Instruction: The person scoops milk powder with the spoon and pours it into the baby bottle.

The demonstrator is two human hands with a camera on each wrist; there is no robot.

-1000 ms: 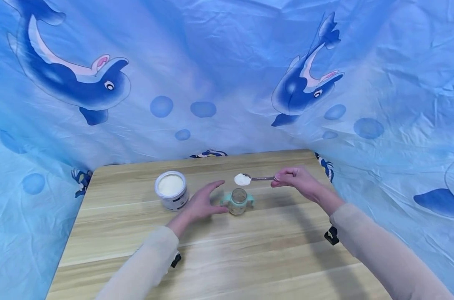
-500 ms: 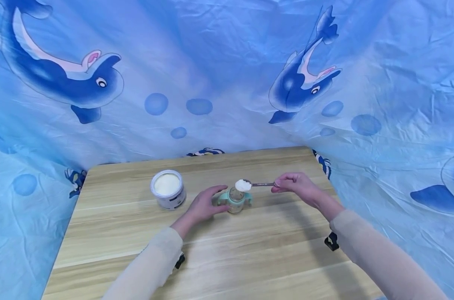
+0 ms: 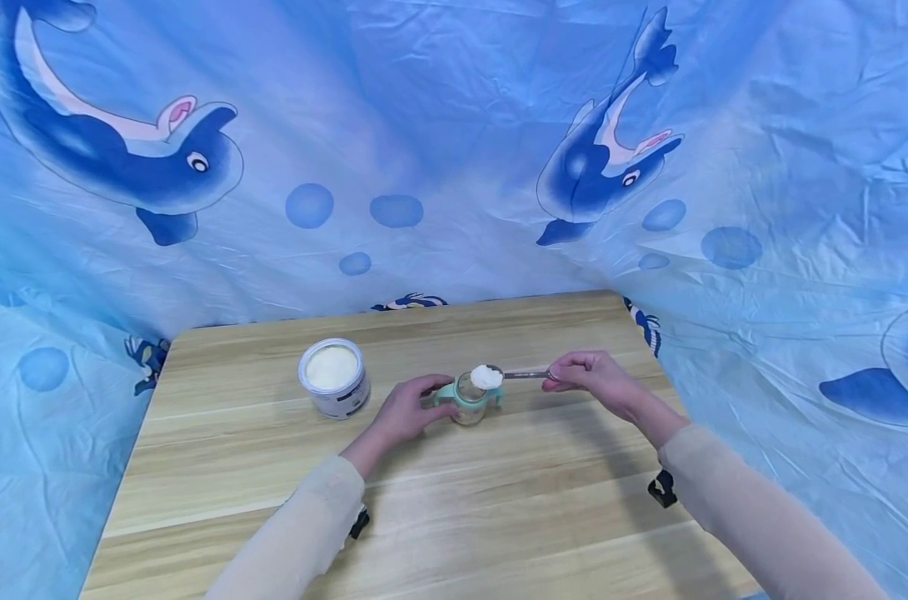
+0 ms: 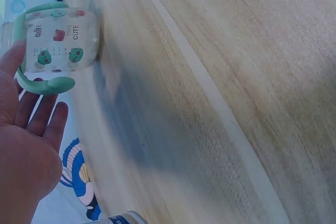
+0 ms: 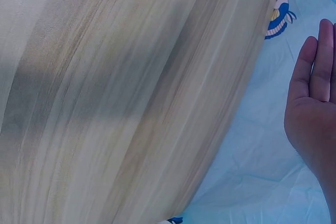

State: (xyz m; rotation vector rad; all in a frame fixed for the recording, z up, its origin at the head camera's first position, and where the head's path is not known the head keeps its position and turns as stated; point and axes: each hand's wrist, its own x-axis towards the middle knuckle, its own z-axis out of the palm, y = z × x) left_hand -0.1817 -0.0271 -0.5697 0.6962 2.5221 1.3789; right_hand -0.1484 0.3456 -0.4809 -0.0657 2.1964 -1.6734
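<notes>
Baby bottle, head view: the clear baby bottle (image 3: 469,412) is standing upright on the wood-grain table (image 3: 536,517), between the two hands.
Left hand, head view: the left hand (image 3: 400,414) is holding the bottle at its side, thumb and fingers lying around one mint-green handle (image 3: 444,394).
Right hand, head view: the right hand (image 3: 595,379) is pinching the end of a measuring spoon (image 3: 525,375).
Spoon, head view: it is carrying heaped white powder (image 3: 487,377) over the bottle mouth; whether they are touching, I cannot tell.
Powder tub, head view: the white tub (image 3: 341,403) is standing well to the left, showing pale powder inside.
Backdrop, head view: a blue dolphin-printed sheet (image 3: 439,108) is hanging behind.
Bottle, left wrist view: it is showing cartoon prints (image 4: 59,36) and the word "CUTE"; the thumb is crossing before the handle.
Right hand, right wrist view: the visible fingers are lying nearly straight; the pinch is falling outside.
</notes>
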